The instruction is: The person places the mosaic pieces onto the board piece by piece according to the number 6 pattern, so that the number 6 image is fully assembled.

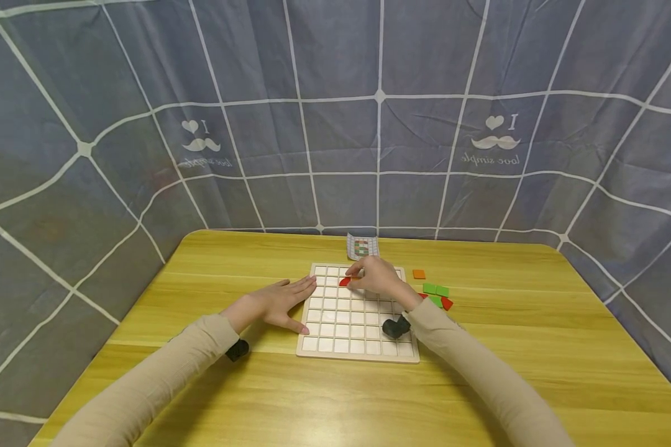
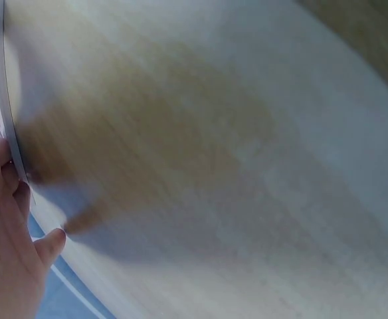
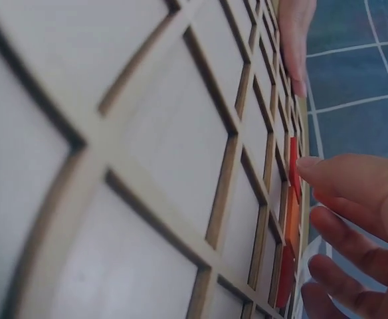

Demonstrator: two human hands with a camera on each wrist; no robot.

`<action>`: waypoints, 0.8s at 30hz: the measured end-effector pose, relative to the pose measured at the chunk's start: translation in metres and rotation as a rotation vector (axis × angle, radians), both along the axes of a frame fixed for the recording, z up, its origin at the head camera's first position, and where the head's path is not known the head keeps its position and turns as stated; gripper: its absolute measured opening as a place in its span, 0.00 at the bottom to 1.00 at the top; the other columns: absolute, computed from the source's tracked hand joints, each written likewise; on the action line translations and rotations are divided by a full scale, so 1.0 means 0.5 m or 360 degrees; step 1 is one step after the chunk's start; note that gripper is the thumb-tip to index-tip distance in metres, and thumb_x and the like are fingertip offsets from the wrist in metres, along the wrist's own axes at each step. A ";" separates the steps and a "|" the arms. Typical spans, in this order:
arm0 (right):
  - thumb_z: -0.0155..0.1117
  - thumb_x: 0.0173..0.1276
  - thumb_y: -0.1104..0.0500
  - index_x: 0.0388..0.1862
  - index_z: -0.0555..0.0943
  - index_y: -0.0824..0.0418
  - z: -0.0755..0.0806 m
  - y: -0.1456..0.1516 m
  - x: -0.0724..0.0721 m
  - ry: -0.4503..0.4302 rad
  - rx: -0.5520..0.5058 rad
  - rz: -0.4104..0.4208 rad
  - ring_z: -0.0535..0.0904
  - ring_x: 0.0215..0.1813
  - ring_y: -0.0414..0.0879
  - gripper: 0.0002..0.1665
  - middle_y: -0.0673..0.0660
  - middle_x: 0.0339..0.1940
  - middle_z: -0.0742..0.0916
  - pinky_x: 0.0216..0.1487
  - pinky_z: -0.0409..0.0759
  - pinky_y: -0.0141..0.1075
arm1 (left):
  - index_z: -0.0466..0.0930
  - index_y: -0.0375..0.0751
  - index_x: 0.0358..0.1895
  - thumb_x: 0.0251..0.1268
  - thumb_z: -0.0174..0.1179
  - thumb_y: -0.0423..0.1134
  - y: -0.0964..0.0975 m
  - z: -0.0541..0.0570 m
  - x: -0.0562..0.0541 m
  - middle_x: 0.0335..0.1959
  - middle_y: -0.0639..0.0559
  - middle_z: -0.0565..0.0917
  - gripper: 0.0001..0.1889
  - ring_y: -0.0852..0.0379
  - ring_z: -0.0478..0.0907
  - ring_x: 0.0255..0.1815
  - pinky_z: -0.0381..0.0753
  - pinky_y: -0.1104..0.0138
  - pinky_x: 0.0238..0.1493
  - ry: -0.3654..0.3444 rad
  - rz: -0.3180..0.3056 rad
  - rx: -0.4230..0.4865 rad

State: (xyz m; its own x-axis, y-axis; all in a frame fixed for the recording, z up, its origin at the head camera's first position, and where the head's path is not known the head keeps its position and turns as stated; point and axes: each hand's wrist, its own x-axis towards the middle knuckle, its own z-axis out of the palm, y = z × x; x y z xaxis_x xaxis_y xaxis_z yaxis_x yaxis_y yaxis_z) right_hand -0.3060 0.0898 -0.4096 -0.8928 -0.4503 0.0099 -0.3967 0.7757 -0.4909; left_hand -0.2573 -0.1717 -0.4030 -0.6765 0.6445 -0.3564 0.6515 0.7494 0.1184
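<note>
- Red piece [image 1: 344, 282]: located on the grid board [image 1: 358, 357], toward its far edge and left of its middle; one side is straight-cut, the outline partly covered by fingers.
- Handling, as judged: light, stiff and thin, smooth-faced and liable to slide; unlikely to break. Best hold is by opposite side edges, between thumb and forefinger, leaving the underside free.
- Right hand [image 1: 377, 276]: thumb and forefinger pinch the red piece, the thumb tip meeting its edge; the forefinger's contact is partly hidden.
- Left hand [image 1: 284, 304]: spread, fingertips over the board's left edge, thumb near its near-left corner.
- Grid board: pale, with raised ribs forming square cells; most visible cells hold nothing. An orange piece [image 3: 291, 219] and a second red piece [image 3: 286, 276] lie in line beside the pinched one; depth of seating cannot be told.
- Table [image 1: 201, 285], just off the board's right edge: orange square [image 1: 419, 274], green pieces [image 1: 436, 290] and loose red pieces [image 1: 447, 303].
- Printed sheet [image 1: 362, 247]: near the table's far edge, beyond the board.
</note>
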 end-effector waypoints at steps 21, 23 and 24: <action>0.71 0.59 0.54 0.48 0.86 0.54 0.027 0.095 0.018 0.0081 -0.0192 -0.0101 0.78 0.39 0.46 0.17 0.53 0.42 0.88 0.31 0.72 0.34 | 0.39 0.40 0.78 0.57 0.53 0.72 0.003 0.002 -0.001 0.80 0.45 0.38 0.56 0.49 0.39 0.80 0.46 0.47 0.77 -0.0017 0.0006 -0.0013; 0.71 0.59 0.54 0.49 0.86 0.54 0.028 0.110 0.020 0.0102 -0.0189 -0.0107 0.78 0.41 0.48 0.17 0.53 0.42 0.88 0.34 0.74 0.36 | 0.38 0.40 0.78 0.57 0.53 0.72 0.003 0.002 -0.001 0.80 0.45 0.38 0.56 0.49 0.39 0.80 0.46 0.47 0.77 -0.0017 0.0011 -0.0019; 0.71 0.60 0.54 0.49 0.86 0.55 0.028 0.117 0.021 0.0111 -0.0190 -0.0110 0.79 0.41 0.48 0.18 0.54 0.43 0.88 0.35 0.75 0.37 | 0.38 0.40 0.78 0.57 0.53 0.72 0.003 0.002 -0.001 0.80 0.45 0.38 0.56 0.49 0.39 0.80 0.46 0.47 0.77 -0.0016 0.0009 -0.0014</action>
State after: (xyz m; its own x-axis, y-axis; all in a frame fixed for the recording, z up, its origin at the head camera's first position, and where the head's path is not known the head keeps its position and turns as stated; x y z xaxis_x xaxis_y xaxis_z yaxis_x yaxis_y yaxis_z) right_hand -0.2956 0.1484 -0.3955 -0.9169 -0.3798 0.1225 -0.3807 0.7401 -0.5544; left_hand -0.2579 -0.1703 -0.4023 -0.6767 0.6374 -0.3686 0.6459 0.7542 0.1183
